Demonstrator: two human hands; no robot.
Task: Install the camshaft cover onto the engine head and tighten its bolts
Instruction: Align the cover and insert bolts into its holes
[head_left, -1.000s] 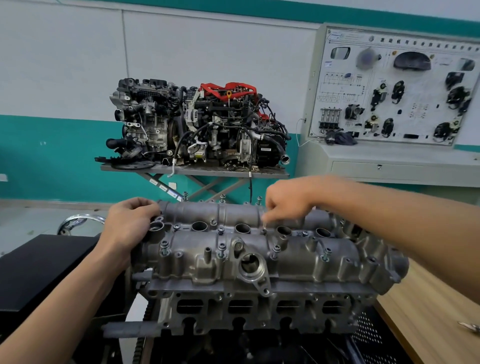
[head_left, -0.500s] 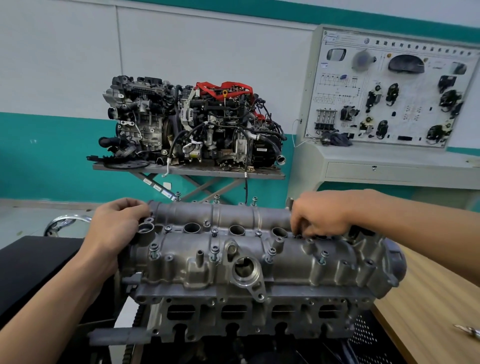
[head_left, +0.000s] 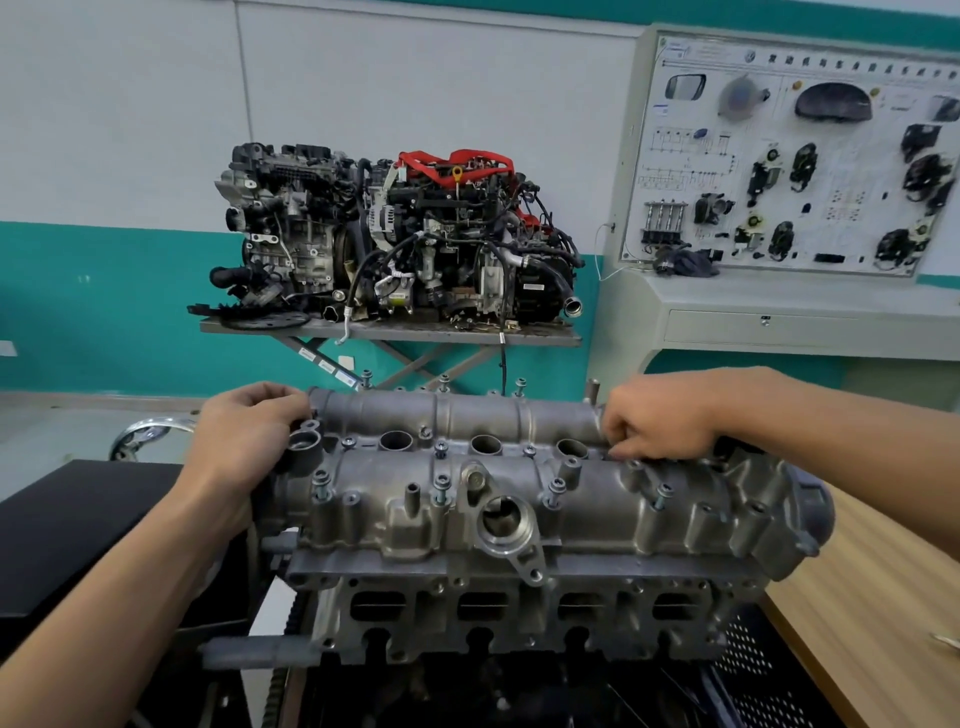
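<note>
One camshaft cover (head_left: 519, 493) sits on the engine head (head_left: 519, 618) with four front bolts (head_left: 440, 488) raised. Left hand (head_left: 249, 431) grips its end; right hand (head_left: 660, 421) curls at the middle, pinch unclear.

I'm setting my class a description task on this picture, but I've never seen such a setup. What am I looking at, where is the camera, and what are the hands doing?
There is no robot here: a person works with bare hands, and the picture comes from a camera worn on their head, looking forward and down. The grey metal block is an engine head, with the camshaft cover sitting on top. Several bolts stand raised in it, not yet screwed down. The left hand grips the cover's left end. The right hand has its fingertips down in the cover's middle groove, perhaps at a bolt, but that is hidden. Behind are another engine on a stand and a board of car parts.
</note>
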